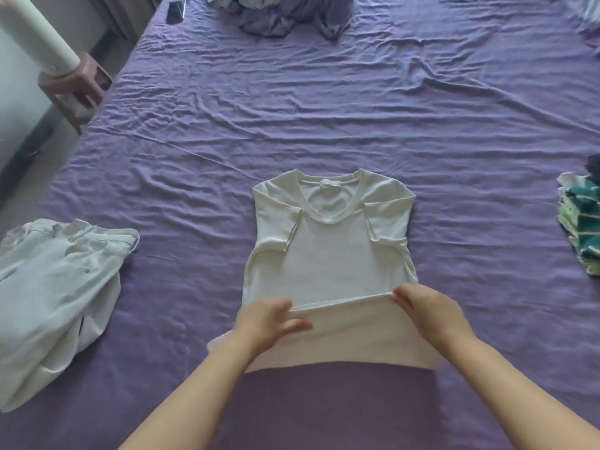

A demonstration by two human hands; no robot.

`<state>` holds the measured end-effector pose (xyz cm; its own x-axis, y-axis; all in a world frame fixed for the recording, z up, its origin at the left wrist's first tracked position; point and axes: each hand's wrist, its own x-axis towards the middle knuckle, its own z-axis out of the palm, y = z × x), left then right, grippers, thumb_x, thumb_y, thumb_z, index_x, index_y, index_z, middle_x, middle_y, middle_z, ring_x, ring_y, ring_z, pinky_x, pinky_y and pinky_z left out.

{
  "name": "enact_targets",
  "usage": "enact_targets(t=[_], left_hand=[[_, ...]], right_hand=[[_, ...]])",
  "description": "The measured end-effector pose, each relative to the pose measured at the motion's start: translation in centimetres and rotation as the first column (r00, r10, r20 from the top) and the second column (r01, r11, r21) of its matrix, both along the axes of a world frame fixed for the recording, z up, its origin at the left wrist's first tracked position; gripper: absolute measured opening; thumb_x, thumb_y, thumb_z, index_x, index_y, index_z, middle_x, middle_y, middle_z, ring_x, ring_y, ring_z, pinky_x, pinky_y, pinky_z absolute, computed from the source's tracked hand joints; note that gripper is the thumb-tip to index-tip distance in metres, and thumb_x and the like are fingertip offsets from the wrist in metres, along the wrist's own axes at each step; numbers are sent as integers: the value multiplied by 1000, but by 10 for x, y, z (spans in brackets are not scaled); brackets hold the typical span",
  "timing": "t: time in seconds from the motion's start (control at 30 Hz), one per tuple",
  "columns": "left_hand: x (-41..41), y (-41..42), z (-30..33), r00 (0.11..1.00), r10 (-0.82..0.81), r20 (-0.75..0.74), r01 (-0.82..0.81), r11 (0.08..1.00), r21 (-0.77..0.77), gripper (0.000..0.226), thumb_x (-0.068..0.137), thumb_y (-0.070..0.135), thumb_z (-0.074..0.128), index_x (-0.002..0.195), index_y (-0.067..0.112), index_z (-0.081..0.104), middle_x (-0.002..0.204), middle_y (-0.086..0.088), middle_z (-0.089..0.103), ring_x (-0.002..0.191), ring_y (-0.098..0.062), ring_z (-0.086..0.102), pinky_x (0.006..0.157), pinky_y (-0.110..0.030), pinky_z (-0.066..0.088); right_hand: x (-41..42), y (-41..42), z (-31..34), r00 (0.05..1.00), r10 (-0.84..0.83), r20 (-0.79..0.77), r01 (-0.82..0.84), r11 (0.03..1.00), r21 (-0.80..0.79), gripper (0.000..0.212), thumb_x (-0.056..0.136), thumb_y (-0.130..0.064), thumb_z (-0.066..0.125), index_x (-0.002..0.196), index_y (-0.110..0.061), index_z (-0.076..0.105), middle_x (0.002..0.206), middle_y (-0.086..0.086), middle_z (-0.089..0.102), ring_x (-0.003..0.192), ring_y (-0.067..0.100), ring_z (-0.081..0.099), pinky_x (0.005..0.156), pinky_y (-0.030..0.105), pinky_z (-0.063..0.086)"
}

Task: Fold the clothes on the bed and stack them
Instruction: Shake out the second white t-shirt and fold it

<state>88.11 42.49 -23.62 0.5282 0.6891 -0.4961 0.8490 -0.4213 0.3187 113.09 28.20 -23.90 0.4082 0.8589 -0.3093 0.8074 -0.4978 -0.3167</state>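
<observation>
White T-shirt (328, 254), purple bedsheet (324, 108), green-and-white striped clothes (581, 228)

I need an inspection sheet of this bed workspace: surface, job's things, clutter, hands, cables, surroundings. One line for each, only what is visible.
Surface: purple bed sheet, wrinkled.
Job's things: white T-shirt flat, sleeves folded in, hem lifted; pale trousers at left; striped green-and-white clothes at right edge; grey-purple clothes heap at far end.
Clutter: dark flat object at far left edge, maybe a phone.
Hands: left hand and right hand pinch the hem's ends.
Cables: nothing seen.
Surroundings: brown stool beside bed.
</observation>
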Motion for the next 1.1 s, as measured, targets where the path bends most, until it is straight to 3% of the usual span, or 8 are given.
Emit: enact_targets(t=[0.2, 0.27, 0.43, 0.53, 0.7, 0.83, 0.97, 1.1], left_hand=[[39, 123, -1, 968, 139, 208, -122, 988, -91, 26, 86, 50, 59, 90, 25, 64, 89, 11, 66, 92, -11, 61, 79, -31, 45], [53, 155, -2, 975, 117, 187, -113, 993, -30, 28, 86, 54, 56, 93, 28, 63, 90, 11, 66, 93, -12, 60, 74, -29, 43], [59, 199, -16, 995, -91, -39, 94, 994, 64, 40, 82, 58, 53, 75, 18, 51, 74, 8, 57, 80, -16, 55, 59, -29, 34], [65, 215, -13, 992, -121, 33, 114, 981, 158, 33, 89, 49, 48, 74, 20, 53, 76, 4, 60, 85, -21, 56, 63, -29, 30], [96, 250, -13, 950, -237, 204, 98, 846, 524, 49, 83, 56, 41, 64, 15, 61, 60, -6, 66, 64, -30, 62, 73, -28, 33], [122, 264, -19, 990, -138, 11, 109, 822, 558, 42, 95, 51, 39, 84, 17, 60, 89, -2, 67, 85, -25, 64, 61, -27, 31], [134, 270, -41, 992, -121, -18, 105, 768, 631, 33, 72, 43, 77, 70, 14, 61, 70, -4, 61, 67, -28, 61, 58, -30, 32], [139, 245, -68, 973, -192, 127, 50, 712, 700, 41, 64, 20, 80, 102, 13, 66, 111, -11, 62, 112, -30, 45, 99, -50, 27]], right_hand=[[38, 99, 4, 992, -128, 3, 125, 973, 195, 25, 94, -36, 47, 104, -20, 64, 100, -1, 63, 92, 25, 61, 66, 35, 43], [50, 126, 5, 979, -199, 50, 185, 961, 205, 27, 95, -38, 45, 105, -20, 63, 99, 0, 62, 91, 28, 61, 67, 37, 45], [74, 150, -8, 991, -108, 82, 111, 993, -30, 19, 98, -28, 38, 107, -22, 54, 107, -2, 56, 94, 24, 56, 71, 35, 45], [78, 158, -5, 976, -47, 213, 74, 990, -123, 29, 95, -16, 39, 121, -27, 47, 116, -6, 52, 96, 21, 58, 65, 29, 37], [96, 185, 3, 890, -45, 454, 42, 999, 18, 28, 82, -5, 60, 106, -19, 58, 86, 3, 57, 62, 29, 63, 49, 28, 32], [120, 208, -1, 852, 26, 524, -123, 981, 152, 43, 46, 12, 77, 81, -7, 64, 60, 10, 49, 40, 29, 50, 39, 25, 28], [139, 229, -25, 848, 17, 530, -138, 972, 189, 50, 46, 12, 79, 89, -8, 62, 70, 11, 55, 55, 32, 55, 43, 34, 42], [129, 235, -53, 846, -46, 532, -141, 941, 307, 44, 70, -2, 73, 112, -13, 61, 111, 13, 62, 109, 32, 51, 86, 45, 40]])
